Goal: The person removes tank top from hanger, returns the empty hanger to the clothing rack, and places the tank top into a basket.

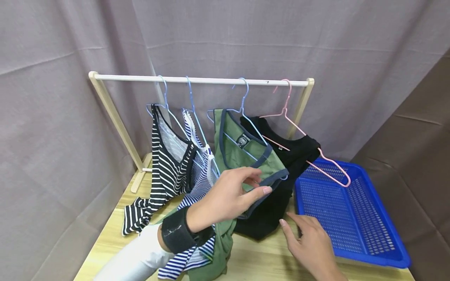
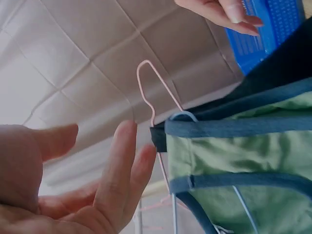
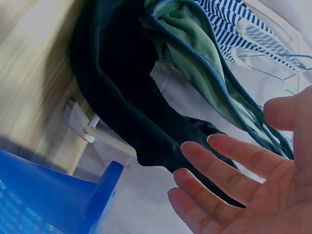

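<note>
The black-striped top (image 1: 161,173), blue-striped top (image 1: 199,190), green top (image 1: 228,156) and black top (image 1: 277,205) all hang on the rail (image 1: 214,80), so hanging looks done; I spot none left over. The left hand (image 1: 226,195), fingers loose, gripping nothing, has the green top at twelve o'clock. The right hand's (image 1: 311,242) loose too, basket (image 1: 334,210) at two o'clock. The wrist strap (image 1: 181,230) hides some blue stripes.

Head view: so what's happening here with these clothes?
A person has both hands among tops hung on a rack. The left hand is in front of the green top, holding nothing. The right hand, also free, is between the black top and a blue basket. Two striped tops hang farther left.
</note>
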{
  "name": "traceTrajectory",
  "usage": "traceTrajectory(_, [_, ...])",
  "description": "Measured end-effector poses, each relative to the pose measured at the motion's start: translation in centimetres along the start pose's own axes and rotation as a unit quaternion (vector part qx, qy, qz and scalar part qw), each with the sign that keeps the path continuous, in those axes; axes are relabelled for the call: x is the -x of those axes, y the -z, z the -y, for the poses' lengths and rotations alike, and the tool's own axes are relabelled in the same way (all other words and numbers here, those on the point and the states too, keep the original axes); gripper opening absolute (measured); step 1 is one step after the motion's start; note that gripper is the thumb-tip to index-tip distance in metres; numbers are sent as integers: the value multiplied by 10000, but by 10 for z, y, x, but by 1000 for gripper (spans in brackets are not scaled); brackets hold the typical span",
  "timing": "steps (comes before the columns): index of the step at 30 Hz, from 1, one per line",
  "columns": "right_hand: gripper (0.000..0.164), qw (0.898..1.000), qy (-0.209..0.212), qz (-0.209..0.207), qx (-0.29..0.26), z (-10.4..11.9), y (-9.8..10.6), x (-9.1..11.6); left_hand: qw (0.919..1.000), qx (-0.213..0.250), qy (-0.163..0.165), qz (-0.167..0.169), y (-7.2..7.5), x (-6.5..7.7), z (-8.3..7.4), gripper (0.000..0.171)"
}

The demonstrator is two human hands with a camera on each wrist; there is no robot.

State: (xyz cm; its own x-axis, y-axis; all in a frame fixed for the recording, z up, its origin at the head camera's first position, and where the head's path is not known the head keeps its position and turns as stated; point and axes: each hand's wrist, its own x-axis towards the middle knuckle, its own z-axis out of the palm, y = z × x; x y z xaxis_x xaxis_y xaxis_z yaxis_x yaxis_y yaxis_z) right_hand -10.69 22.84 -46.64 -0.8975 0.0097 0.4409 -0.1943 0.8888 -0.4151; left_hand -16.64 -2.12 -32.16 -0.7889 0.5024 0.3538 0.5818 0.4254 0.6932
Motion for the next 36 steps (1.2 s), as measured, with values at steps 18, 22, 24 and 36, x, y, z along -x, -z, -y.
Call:
traceTrajectory(18, [27, 9997, 109, -151, -124, 1, -2, 1, 8920, 4254, 1491, -342, -7, -92, -18, 45])
traceTrajectory(22, [25, 9994, 183, -245, -141, 0, -1, 1, 8635, 4761, 1664, -43, -7, -107, -20, 49])
traceTrajectory(24, [25, 9993, 192, -268, -150, -1, -1, 0, 8517, 4933, 1763, 136, -7, -117, -22, 53])
traceTrajectory(36, [23, 9993, 207, -284, -160, 3, 0, -1, 8062, 5423, 2349, 290, -23, -163, -21, 68])
